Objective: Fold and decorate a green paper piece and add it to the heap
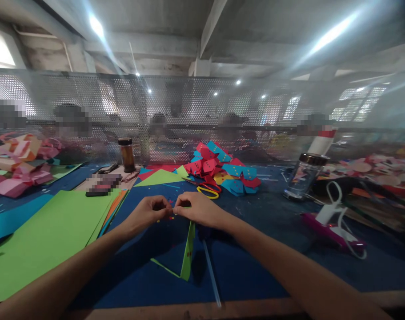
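Observation:
My right hand (200, 210) is closed with the thumb and fingers pinched on a folded light-green paper strip (188, 255). The strip hangs below the hand, bends at the bottom and carries small red marks. My left hand (150, 213) is closed in a pinch, its fingertips almost meeting those of the right. What lies between the left fingertips is too small to make out. Tiny red and yellow bits lie around the fingertips. A thin translucent stick (211, 272) rests on the blue table cover (138, 278) below my right hand. Just beyond the hands lie yellow-handled scissors (209, 192).
Green paper sheets (52, 235) lie at left, with a phone (104, 186) on their far edge. Red and blue folded paper shapes (222, 171) are piled ahead. A dark-lidded bottle (126, 156), a clear jar (304, 178) and a purple-white object (334, 231) stand around. Perforated metal screen (189, 100) behind.

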A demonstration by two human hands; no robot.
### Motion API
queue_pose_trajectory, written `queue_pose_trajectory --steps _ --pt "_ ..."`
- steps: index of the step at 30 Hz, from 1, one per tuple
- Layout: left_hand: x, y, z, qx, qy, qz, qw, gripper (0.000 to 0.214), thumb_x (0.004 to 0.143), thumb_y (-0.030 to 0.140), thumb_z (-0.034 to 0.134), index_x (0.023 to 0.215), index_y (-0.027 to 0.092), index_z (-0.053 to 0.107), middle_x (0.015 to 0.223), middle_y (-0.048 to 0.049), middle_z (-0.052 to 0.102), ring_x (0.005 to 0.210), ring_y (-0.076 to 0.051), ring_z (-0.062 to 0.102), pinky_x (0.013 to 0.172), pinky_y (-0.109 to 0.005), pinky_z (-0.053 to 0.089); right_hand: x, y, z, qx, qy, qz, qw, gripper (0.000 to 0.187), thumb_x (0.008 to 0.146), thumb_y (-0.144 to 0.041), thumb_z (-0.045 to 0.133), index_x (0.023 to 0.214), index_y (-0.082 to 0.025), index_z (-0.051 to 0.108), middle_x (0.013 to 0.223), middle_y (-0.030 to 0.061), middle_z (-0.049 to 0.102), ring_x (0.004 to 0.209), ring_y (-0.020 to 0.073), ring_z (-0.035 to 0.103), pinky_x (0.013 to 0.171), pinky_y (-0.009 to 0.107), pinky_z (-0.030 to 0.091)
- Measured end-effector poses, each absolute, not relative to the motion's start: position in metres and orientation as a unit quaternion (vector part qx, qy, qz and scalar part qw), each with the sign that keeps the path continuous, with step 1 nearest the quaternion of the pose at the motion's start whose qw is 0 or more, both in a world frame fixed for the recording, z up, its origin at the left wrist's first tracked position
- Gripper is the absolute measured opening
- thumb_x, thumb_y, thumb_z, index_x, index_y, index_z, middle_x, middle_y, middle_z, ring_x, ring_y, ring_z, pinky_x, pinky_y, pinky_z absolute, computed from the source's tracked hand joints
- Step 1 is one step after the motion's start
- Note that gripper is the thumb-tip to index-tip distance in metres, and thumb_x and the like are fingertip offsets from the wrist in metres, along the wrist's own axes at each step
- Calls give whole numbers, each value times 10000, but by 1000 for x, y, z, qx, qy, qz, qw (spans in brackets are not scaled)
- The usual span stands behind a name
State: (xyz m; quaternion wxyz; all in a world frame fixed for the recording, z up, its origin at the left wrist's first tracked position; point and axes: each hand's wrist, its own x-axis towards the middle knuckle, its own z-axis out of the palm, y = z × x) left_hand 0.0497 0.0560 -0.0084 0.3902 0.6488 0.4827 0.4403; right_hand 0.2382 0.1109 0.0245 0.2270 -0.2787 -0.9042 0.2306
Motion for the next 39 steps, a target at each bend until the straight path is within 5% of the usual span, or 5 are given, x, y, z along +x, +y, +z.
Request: queue_pose_trajectory --steps 39 --pt "51 50 -8 543 420 525 503 166 755 298 747 784 147 684 748 -12 651 731 -127 583 741 -252 445 233 106 9 -302 -835 332 318 143 824 -256 601 762 -154 679 748 18 656 722 149 582 657 249 411"
